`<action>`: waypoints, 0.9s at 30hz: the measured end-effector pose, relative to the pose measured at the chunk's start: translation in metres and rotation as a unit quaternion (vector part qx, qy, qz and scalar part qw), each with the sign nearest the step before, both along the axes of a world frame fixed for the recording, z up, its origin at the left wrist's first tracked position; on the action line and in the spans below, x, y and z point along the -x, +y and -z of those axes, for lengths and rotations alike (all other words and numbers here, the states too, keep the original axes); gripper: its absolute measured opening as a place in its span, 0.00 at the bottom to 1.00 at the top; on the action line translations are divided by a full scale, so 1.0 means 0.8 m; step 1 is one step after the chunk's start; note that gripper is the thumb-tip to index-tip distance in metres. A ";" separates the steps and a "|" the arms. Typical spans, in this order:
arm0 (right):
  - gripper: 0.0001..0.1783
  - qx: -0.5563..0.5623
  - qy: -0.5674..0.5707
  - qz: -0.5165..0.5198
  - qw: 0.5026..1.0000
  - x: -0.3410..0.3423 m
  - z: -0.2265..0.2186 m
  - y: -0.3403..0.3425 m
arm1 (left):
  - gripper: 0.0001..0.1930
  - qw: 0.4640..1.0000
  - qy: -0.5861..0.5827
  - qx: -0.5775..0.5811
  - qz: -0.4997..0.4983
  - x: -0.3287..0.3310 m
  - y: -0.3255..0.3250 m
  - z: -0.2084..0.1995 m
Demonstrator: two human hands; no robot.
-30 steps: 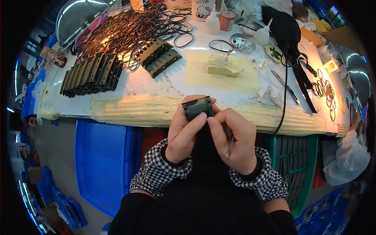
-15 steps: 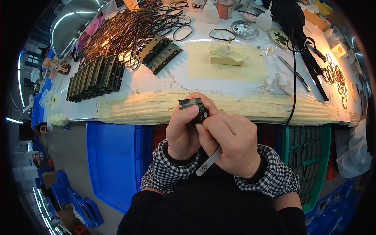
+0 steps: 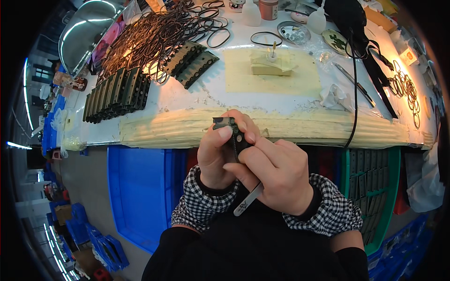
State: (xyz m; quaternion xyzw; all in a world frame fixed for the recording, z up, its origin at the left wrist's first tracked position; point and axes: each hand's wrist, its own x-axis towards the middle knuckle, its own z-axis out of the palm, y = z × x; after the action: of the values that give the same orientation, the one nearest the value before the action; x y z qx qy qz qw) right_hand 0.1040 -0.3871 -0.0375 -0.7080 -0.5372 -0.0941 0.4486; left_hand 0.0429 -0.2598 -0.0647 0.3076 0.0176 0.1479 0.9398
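Observation:
My left hand (image 3: 213, 157) is closed round a dark green patterned part (image 3: 240, 136), its thumb on the near face and its fingers behind. The part has a round spot on one side and a toothed-looking line along an edge. My right hand (image 3: 281, 175) presses its curled fingers against the part's lower right side. A pair of silver tweezers (image 3: 248, 200) lies in that hand, its flat back end pointing down toward my lap. The tips are hidden by my fingers. Both hands are just in front of the table's near edge.
Dark green parts (image 3: 117, 93) stand in a row at left, beside more pieces (image 3: 192, 63) and a heap of brown cords (image 3: 150, 37). Beyond my hands is a yellow block (image 3: 272, 70). A blue bin (image 3: 138, 196) and a green tray (image 3: 394, 187) flank my lap.
My right thumb has moved left and away from the part. The part shows slightly more of its side, and the tweezers' back end has dipped a little.

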 end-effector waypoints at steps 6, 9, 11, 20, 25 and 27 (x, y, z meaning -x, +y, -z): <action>0.13 0.065 0.010 -0.060 0.996 -0.007 -0.006 -0.016 | 0.13 0.994 -0.038 0.098 0.037 -0.002 0.013 0.008; 0.12 0.049 0.016 -0.070 0.996 -0.007 0.004 -0.017 | 0.12 0.994 -0.043 0.089 0.044 -0.003 0.024 0.011; 0.13 -0.001 0.019 -0.050 0.999 -0.012 0.013 -0.015 | 0.11 0.994 -0.028 0.104 0.025 -0.007 0.030 0.012; 0.20 -0.109 -0.065 0.016 0.992 -0.039 0.068 0.001 | 0.13 0.997 0.049 0.013 -0.055 -0.021 0.044 0.008; 0.20 -0.089 -0.049 0.030 0.994 -0.038 0.067 0.004 | 0.14 0.993 0.062 -0.076 -0.061 -0.022 0.054 0.006; 0.20 -0.092 -0.040 0.021 0.995 -0.039 0.064 0.004 | 0.14 0.997 0.044 -0.048 -0.037 -0.024 0.058 0.010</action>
State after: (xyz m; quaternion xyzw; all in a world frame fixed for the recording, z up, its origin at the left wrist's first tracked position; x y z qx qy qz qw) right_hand 0.1348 -0.3837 -0.0884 -0.6703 -0.5291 -0.1808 0.4878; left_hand 0.0622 -0.2134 -0.0729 0.3580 0.0637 0.1698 0.9159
